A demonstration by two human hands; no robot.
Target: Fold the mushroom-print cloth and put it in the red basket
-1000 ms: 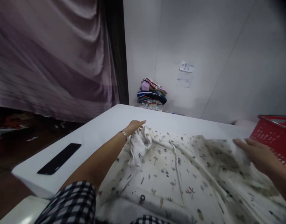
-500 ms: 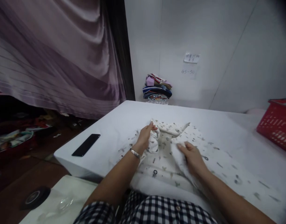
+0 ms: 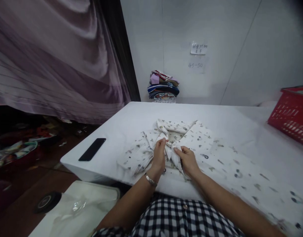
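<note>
A white garment (image 3: 201, 138) with small printed figures lies spread on the white table, its neck opening in the middle. My left hand (image 3: 160, 152) is closed on the garment's edge just left of that opening. Close beside it, my right hand (image 3: 187, 158) pinches the opposite edge between thumb and fingers. The two edges meet or nearly meet between my hands, and folds of cloth hang below them. A bracelet circles my left wrist.
A black phone (image 3: 92, 149) rests on the white table (image 3: 126, 118) at the left. Folded clothes (image 3: 163, 86) are stacked beyond the far edge. At the right is a red basket (image 3: 291, 115). A pale surface (image 3: 89, 197) with clear plastic is at the lower left.
My hands have come closer together, bringing the garment's two edges toward each other. The front opening, wide before, has narrowed. The camera view has shifted slightly.
</note>
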